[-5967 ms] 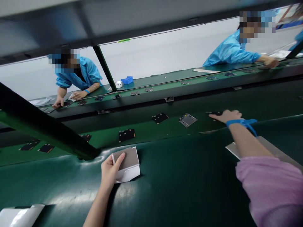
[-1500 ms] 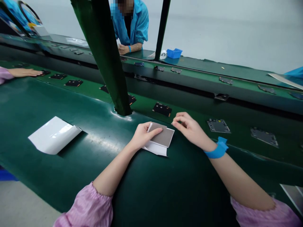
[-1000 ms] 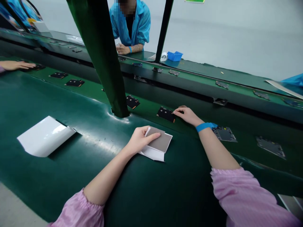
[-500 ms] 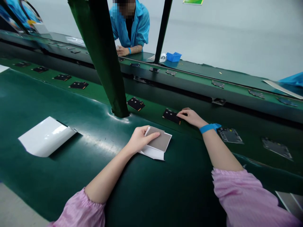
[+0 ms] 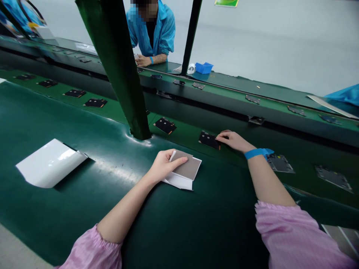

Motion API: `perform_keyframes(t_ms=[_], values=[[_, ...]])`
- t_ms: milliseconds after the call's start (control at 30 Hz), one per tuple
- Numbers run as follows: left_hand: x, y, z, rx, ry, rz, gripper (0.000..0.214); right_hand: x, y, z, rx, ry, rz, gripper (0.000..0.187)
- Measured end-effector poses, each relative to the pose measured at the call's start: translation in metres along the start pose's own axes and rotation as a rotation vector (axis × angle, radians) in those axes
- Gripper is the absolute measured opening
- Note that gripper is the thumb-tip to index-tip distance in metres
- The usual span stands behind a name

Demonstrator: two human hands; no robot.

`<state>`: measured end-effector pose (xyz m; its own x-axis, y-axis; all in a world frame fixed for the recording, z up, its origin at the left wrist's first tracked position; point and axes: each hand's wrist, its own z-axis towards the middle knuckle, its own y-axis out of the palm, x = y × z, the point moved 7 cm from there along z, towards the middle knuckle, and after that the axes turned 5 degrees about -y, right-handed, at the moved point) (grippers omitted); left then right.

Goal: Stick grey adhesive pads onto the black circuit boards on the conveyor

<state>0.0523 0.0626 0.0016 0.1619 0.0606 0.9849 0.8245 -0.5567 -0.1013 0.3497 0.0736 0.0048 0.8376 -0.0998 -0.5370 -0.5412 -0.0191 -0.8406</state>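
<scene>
My left hand (image 5: 162, 166) rests on a small stack of grey sheets on white backing (image 5: 185, 172) lying on the dark green mat, thumb and fingers pinching its left edge. My right hand (image 5: 233, 139), with a blue wrist strap (image 5: 256, 153), reaches onto the conveyor belt (image 5: 185, 130), where its fingertips press on the right edge of a black circuit board (image 5: 209, 140). The fingers are bent and close together, and whether they grip the board I cannot tell.
Several more boards ride the belt, among them one (image 5: 165, 125) to the left and a grey one (image 5: 279, 163) to the right. A thick green post (image 5: 120, 67) rises ahead. A white curled sheet (image 5: 50, 163) lies at left. A person in blue (image 5: 153, 33) works at the far belt.
The black board and my right hand have drifted rightward along the belt over the last second. The other boards moved right too. My left hand stays on the sheet stack.
</scene>
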Motion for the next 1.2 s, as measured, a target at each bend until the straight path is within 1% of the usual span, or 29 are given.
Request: perform_keyframes(t_ms=[133, 233, 300, 367, 500, 567, 667, 733, 767, 833, 900, 967, 1067, 1133, 1200], values=[[0.000, 0.000, 0.000, 0.000, 0.002, 0.005, 0.027, 0.006, -0.001, -0.005, 0.018, 0.049, -0.055, 0.025], [0.000, 0.000, 0.000, 0.004, 0.006, 0.010, 0.028, 0.010, -0.004, -0.011, 0.068, 0.096, -0.052, 0.025], [0.001, -0.001, 0.000, 0.008, 0.004, 0.017, 0.029, 0.015, -0.009, -0.016, 0.115, 0.139, -0.012, 0.035], [0.000, -0.001, 0.000, 0.008, -0.002, 0.025, 0.030, 0.019, -0.012, -0.023, 0.133, 0.162, 0.017, 0.044], [-0.001, -0.001, 0.000, 0.007, -0.011, 0.037, 0.032, 0.023, -0.014, -0.039, 0.102, 0.173, -0.032, 0.052], [-0.002, -0.001, 0.000, 0.004, -0.013, 0.032, 0.033, 0.023, -0.017, -0.045, 0.132, 0.191, -0.038, 0.056], [-0.002, -0.001, 0.000, 0.004, -0.013, 0.026, 0.033, 0.021, -0.028, -0.052, 0.193, 0.219, 0.096, 0.055], [-0.002, -0.001, 0.000, 0.003, -0.012, 0.030, 0.033, 0.016, -0.039, -0.055, 0.254, 0.212, 0.178, 0.048], [-0.003, -0.001, 0.000, 0.003, -0.012, 0.031, 0.033, 0.011, -0.047, -0.057, 0.300, 0.198, 0.176, 0.042], [-0.003, 0.000, 0.000, -0.003, -0.008, 0.028, 0.033, -0.004, -0.062, -0.062, 0.405, 0.160, 0.061, 0.028], [-0.003, 0.000, 0.001, -0.004, -0.003, 0.023, 0.032, -0.024, -0.071, -0.067, 0.475, 0.131, -0.117, 0.018], [-0.004, -0.001, 0.002, 0.002, 0.003, 0.020, 0.032, -0.046, -0.071, -0.070, 0.491, 0.102, -0.258, 0.016], [-0.004, -0.001, 0.002, 0.002, 0.011, 0.016, 0.032, -0.072, -0.064, -0.072, 0.515, 0.051, -0.381, 0.018], [-0.003, 0.000, 0.001, -0.006, 0.012, 0.010, 0.031, -0.077, -0.056, -0.072, 0.509, 0.090, -0.450, 0.021], [-0.003, 0.000, 0.001, -0.009, 0.008, 0.004, 0.030, -0.073, -0.042, -0.068, 0.450, 0.186, -0.500, 0.027]])
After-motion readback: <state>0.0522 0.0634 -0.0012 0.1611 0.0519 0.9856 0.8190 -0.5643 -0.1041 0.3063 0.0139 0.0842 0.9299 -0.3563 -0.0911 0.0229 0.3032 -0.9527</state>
